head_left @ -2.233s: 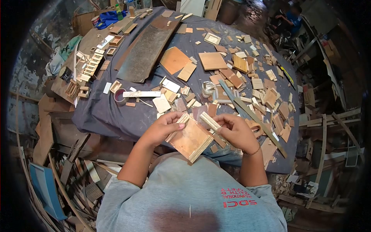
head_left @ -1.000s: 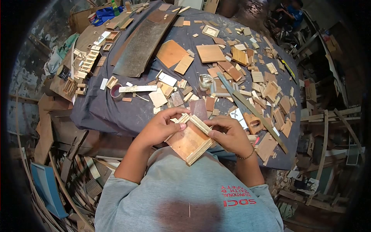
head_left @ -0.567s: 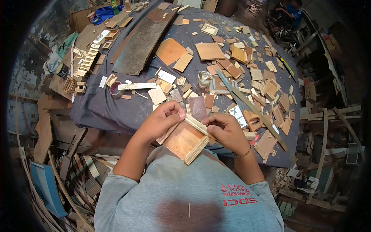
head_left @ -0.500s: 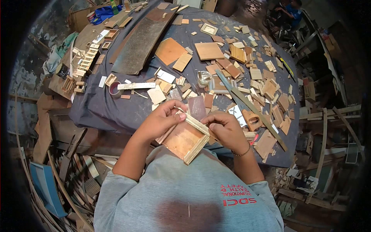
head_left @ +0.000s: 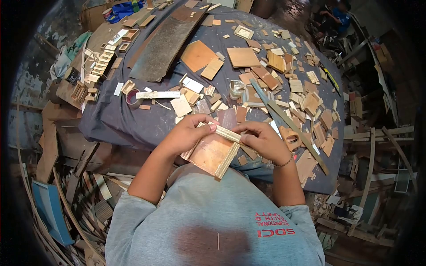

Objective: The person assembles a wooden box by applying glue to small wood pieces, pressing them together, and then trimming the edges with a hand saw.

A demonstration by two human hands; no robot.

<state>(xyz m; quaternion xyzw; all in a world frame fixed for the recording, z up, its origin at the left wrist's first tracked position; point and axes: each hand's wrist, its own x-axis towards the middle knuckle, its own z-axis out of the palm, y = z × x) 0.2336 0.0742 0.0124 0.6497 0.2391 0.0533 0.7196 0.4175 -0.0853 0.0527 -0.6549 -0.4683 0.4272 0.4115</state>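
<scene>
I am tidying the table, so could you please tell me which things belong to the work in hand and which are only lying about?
In hand:
- left hand
- right hand
- small wooden tray
- wood strip

Lying about:
- handsaw
- glass jar
- tape roll
- plywood square

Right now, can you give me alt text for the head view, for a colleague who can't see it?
Seen from above, a person's left hand and right hand hold a shallow square wooden tray, pinching a pale wooden strip along its far edge. Beyond lies a table draped in dark cloth, strewn with wood offcuts, a handsaw and a small glass jar.
</scene>
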